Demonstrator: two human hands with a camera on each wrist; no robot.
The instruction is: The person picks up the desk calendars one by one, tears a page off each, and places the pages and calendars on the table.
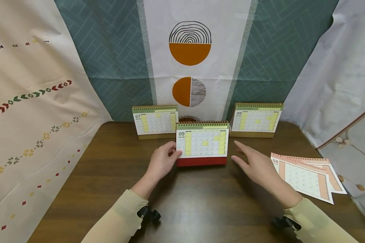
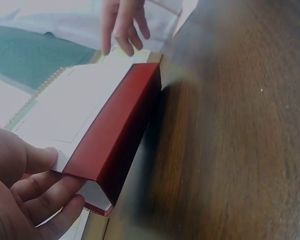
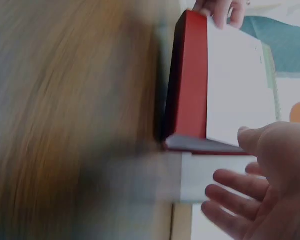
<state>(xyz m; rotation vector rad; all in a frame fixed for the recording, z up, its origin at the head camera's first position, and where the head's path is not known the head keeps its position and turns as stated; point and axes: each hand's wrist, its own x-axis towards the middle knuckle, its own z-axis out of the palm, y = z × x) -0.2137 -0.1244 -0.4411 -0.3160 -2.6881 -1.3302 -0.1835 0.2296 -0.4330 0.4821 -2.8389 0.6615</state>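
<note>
A desk calendar with a red base and a page marked 09 stands upright in the middle of the head view. My left hand pinches its left edge, thumb on the front page and fingers at the open side of the base. In the left wrist view the red desk calendar is tilted across the frame; whether its base touches the table cannot be told. My right hand is apart from the calendar's right side, fingers extended and holding nothing. The right wrist view shows that right hand beside the calendar's end.
Behind stand two more desk calendars with tan bases: one marked 07 at left, another marked 09 at right. Loose pink-edged calendar sheets, the top one marked 08, lie overlapping on the brown table at right. Fabric hangs behind.
</note>
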